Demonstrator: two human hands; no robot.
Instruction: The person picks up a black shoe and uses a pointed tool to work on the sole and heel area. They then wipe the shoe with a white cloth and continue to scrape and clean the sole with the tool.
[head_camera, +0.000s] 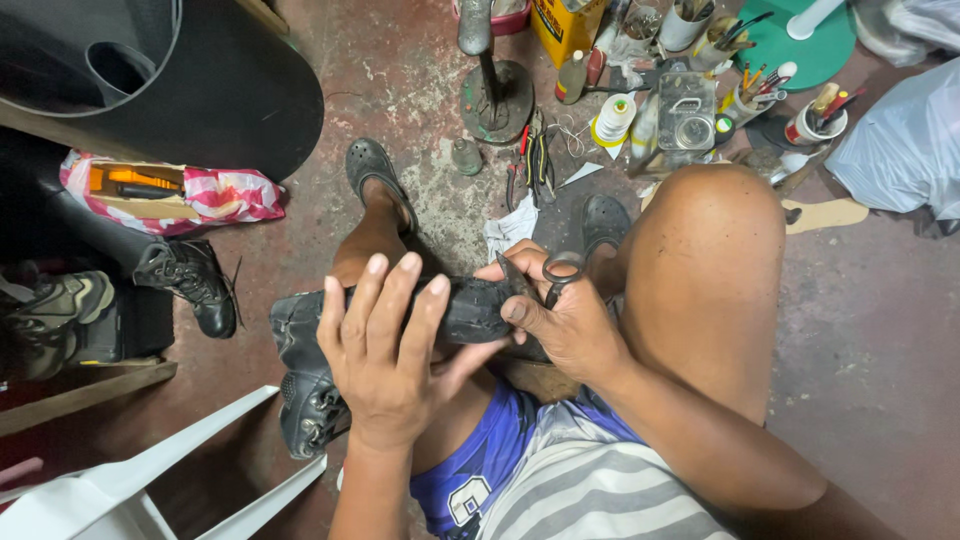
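Here the black boot (330, 350) lies across the person's lap, long axis running roughly left to right, sole edge upward, laced upper hanging down at the left. Left hand (385, 350) is clamped over the sole, fingers spread across it, thumb underneath. Right hand (565, 315) grips one pair of scissors (545, 278), fingers through the loops, blades pointing left against the sole edge. Count: one boot in hand, one second black boot (192, 282) standing on the floor well to the left, two dark clogs on the feet. Cluttered tools (690, 95) lie beyond the knees; a white plastic chair (150, 480) sits at lower left. Bare floor (880, 340) opens to the right.
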